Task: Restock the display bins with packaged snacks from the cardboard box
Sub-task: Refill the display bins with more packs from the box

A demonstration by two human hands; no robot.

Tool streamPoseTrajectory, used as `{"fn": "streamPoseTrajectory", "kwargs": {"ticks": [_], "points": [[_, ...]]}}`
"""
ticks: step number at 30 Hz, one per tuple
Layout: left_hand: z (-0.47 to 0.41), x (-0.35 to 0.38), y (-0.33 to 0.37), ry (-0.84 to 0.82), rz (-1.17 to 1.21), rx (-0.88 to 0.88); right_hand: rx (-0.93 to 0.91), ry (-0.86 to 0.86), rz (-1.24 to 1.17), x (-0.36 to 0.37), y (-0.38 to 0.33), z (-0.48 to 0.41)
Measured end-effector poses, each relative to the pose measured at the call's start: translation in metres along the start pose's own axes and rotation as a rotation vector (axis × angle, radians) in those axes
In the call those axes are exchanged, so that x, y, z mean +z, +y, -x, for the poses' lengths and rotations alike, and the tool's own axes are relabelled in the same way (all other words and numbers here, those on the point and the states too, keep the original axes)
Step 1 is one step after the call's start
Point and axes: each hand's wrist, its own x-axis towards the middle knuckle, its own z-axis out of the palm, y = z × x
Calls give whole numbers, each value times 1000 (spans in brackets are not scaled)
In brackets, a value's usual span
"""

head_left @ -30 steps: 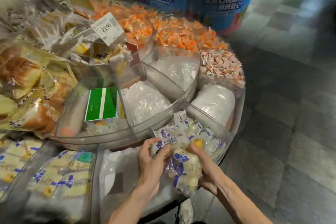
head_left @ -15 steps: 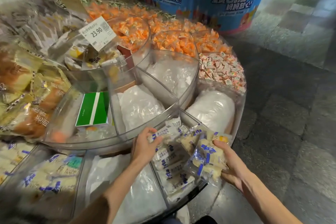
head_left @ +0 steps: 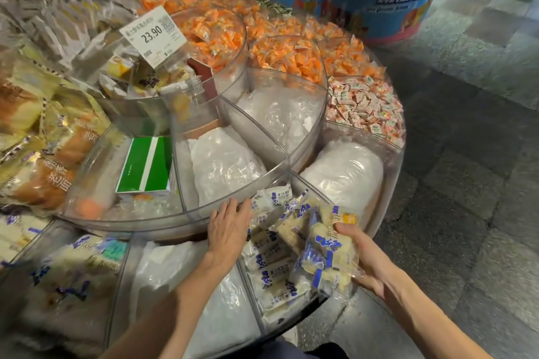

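Loosely spread and holding nothing, our left hand [head_left: 230,230] rests by the curved wall of the upper tier [head_left: 163,227], at the inner end of the wedge bin [head_left: 258,319] and beside the snack packets [head_left: 271,268] lying in it, while our right hand [head_left: 370,262] curls round a bundle [head_left: 326,251] of the same blue-and-white packets at the bin's outer side. We judge the bundle should go down flat, the left hand steadying the pile so nothing slides over the low front rim. Between the clear dividers room is tight, but it opens rightward over the floor [head_left: 437,242]; the cardboard box is out of view.
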Motion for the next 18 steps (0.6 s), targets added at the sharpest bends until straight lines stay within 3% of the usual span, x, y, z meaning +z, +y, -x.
{"fn": "streamPoseTrajectory", "kwargs": {"ticks": [5,8,10,13,15,18], "points": [[-6,-21,5,-161,80,-56,-10,-92,22,8,-3,-6],[-14,-63,13,-172,576,-309,-6,-166,6,15,-3,-10],[-21,-89,15,-396,1012,-535,-6,-193,14,21,-2,-12],[-16,-108,9,-707,1240,-528,14,-230,-5,34,2,-14],[-3,-112,3,-737,1289,-468,39,-269,-15,44,7,-17],[16,-127,-13,-653,1402,-566,63,-277,-3,68,20,-23]]}}
